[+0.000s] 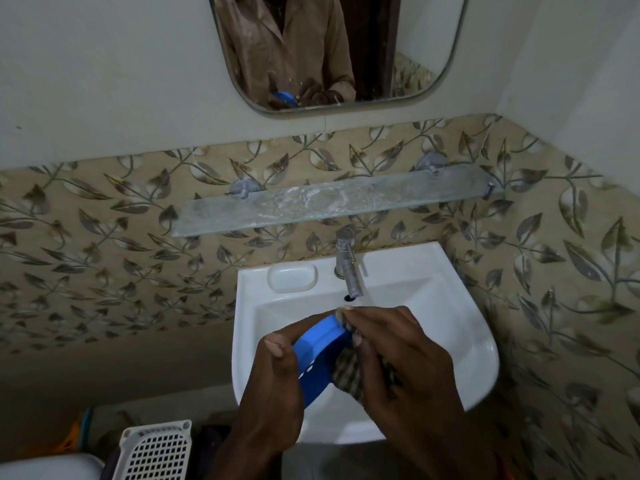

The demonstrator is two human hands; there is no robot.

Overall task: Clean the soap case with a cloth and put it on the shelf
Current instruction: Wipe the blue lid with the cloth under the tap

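Note:
My left hand point(273, 386) grips a blue plastic soap case point(317, 358) and holds it tilted over the white sink point(460, 341). My right hand point(398, 355) presses a dark striped cloth point(346, 370) into the case, fingertips pinching its far rim. Most of the cloth is hidden under my fingers. A glass shelf point(339, 200) is fixed to the leaf-patterned wall above the sink, with nothing standing on it and whitish smears on its surface.
A metal tap point(349, 263) stands at the sink's back, next to a moulded soap recess point(292, 278). A mirror point(332, 50) hangs above and reflects a person's shirt and hands. A white perforated basket point(152, 452) sits on the floor at lower left.

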